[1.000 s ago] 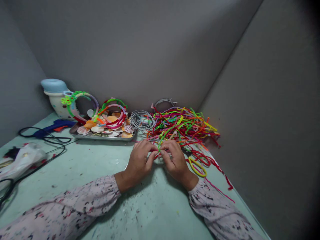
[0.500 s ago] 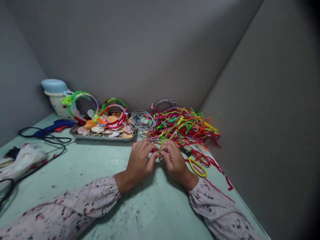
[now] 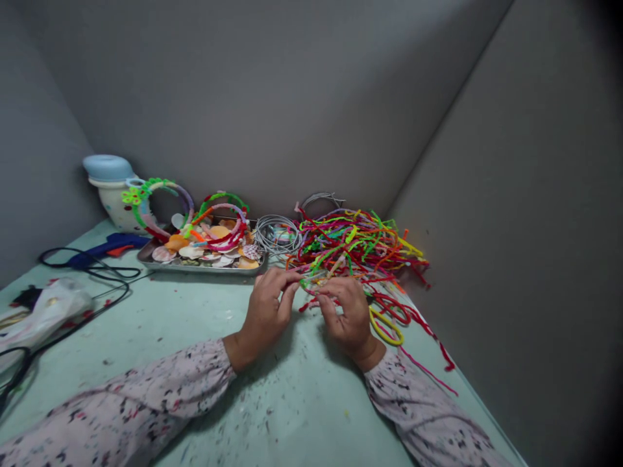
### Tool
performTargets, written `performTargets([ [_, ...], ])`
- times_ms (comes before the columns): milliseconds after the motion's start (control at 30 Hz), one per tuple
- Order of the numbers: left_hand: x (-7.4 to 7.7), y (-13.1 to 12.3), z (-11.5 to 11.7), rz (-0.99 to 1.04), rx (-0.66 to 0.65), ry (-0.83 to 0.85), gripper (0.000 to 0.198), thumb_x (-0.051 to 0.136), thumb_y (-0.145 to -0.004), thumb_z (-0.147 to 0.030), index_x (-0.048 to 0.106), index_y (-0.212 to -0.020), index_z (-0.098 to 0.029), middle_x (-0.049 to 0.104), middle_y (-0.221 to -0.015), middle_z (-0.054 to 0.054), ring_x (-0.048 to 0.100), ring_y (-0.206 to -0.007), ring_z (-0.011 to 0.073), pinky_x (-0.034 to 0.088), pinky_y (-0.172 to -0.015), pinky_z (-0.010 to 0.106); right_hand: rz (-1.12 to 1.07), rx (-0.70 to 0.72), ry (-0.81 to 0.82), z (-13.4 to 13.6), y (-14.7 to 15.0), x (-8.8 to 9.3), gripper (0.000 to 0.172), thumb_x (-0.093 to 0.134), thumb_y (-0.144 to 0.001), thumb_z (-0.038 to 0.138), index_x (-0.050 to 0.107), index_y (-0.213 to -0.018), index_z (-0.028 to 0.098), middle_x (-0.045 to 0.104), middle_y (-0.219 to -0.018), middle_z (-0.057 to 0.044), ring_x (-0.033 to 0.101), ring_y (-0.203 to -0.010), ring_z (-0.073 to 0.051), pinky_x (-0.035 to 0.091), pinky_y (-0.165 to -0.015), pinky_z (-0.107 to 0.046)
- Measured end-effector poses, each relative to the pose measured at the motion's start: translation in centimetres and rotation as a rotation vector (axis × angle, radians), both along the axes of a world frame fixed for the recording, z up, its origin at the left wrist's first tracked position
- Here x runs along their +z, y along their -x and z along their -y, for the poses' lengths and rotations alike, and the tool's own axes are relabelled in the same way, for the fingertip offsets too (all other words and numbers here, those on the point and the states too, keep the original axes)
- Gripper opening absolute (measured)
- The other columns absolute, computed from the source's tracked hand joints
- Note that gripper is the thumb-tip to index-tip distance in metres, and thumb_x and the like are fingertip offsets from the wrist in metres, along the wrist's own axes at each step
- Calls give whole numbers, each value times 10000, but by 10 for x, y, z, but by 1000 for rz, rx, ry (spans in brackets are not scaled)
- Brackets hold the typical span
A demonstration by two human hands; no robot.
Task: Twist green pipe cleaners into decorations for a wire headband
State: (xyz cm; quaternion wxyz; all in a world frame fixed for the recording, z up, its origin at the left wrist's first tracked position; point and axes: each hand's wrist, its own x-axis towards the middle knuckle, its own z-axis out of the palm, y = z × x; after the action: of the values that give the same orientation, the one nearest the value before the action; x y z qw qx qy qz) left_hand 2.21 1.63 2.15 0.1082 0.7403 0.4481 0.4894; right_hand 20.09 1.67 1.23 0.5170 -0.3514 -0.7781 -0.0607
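Far left: crumpled plastic bag point(image 3: 46, 310), black cable point(image 3: 90, 271) looping over the table point(image 3: 195, 324), blue glue gun point(image 3: 104, 248) lying beyond it. A white jar point(image 3: 114, 198) with a blue lid on stands at the far wall; contents not visible.

The metal tray point(image 3: 204, 268), just right of the jar, is full of flat shells point(image 3: 192, 251). Wrapped hoops point(image 3: 219, 217) in green, pink and red stand in it, leaning toward the wall. Grey wire coils point(image 3: 278, 235) lie on the table just right of the tray.

The left hand point(image 3: 267, 306) is closed in a fingertip pinch on one end of a pipe cleaner strand point(image 3: 311, 280), wrist on the table. The strand sits mid-table between the two hands, at the near edge of the pipe cleaner pile point(image 3: 355, 243). The right hand point(image 3: 348, 312) has its fingers curled onto the other end, gripping it; a red tail hangs below.

Judgement: this looks like twisting or joining a strand. It likely goes best with both pinches close to the joint and the strand kept clear of the pile so it doesn't snag.

A yellow loop point(image 3: 387, 327) lies just right of the right hand, over red strands.
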Motion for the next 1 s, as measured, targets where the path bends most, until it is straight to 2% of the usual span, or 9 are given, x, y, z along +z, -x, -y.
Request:
performTargets([
  [133,2,-1,1,86,-8,25,172,471,-944,-234,632,-997,-201,647,-986,60,578,-982,200,451,-857,358,62,18,80,-1,4,-2,204,547,-890,215,605,-1084,225,658,-1028,-84,596,-973,-240,456,-838,-420],
  [333,4,-2,4,108,-30,34,155,486,-934,-217,631,-984,-196,640,-973,58,579,-960,194,460,-848,355,113,39,161,-4,7,-4,397,595,-872,291,516,-1252,209,613,-1211,-121,527,-1160,-286,410,-972,-485],
  [467,4,-1,1,126,-19,43,165,485,-932,-222,639,-986,-199,641,-972,57,584,-958,193,460,-856,351,46,81,194,0,6,-3,380,605,-865,305,534,-1229,224,667,-1042,-87,598,-995,-261,439,-932,-484],
  [567,4,0,-2,144,9,43,172,481,-934,-237,643,-975,-195,633,-934,51,582,-920,188,463,-833,340,-56,123,299,5,6,2,317,583,-890,305,572,-1197,230,698,-920,-57,645,-888,-228,480,-889,-448],
  [667,3,1,-4,166,30,37,167,477,-934,-237,638,-950,-195,628,-914,45,578,-895,184,466,-812,332,-157,227,573,7,5,12,257,509,-942,320,608,-1159,225,718,-887,-48,683,-817,-193,542,-753,-360],
  [767,2,1,-5,174,39,37,165,471,-934,-230,632,-945,-195,626,-908,43,575,-887,182,465,-800,326,-277,424,898,6,1,25,264,466,-961,337,598,-1155,218,721,-822,-33,699,-721,-172,549,-558,-279],
  [833,2,0,-5,179,35,40,165,467,-936,-232,628,-943,-194,623,-906,40,572,-886,181,463,-794,320,-285,564,1034,5,-4,36,250,464,-963,303,588,-1154,201,732,-804,-30,686,-637,-145,556,-556,-275],
  [933,3,0,-4,189,18,48,164,463,-938,-233,621,-945,-190,614,-902,39,567,-881,178,459,-792,314,-189,675,1033,5,-15,52,226,480,-959,280,618,-1106,179,742,-803,-37,683,-630,-134,567,-594,-281],
  [1000,5,0,-2,187,2,59,165,462,-939,-230,621,-949,-184,609,-902,42,565,-881,178,456,-798,316,-32,681,1001,6,-19,58,216,491,-954,269,642,-1086,188,742,-846,-39,696,-697,-140,572,-632,-290],
])
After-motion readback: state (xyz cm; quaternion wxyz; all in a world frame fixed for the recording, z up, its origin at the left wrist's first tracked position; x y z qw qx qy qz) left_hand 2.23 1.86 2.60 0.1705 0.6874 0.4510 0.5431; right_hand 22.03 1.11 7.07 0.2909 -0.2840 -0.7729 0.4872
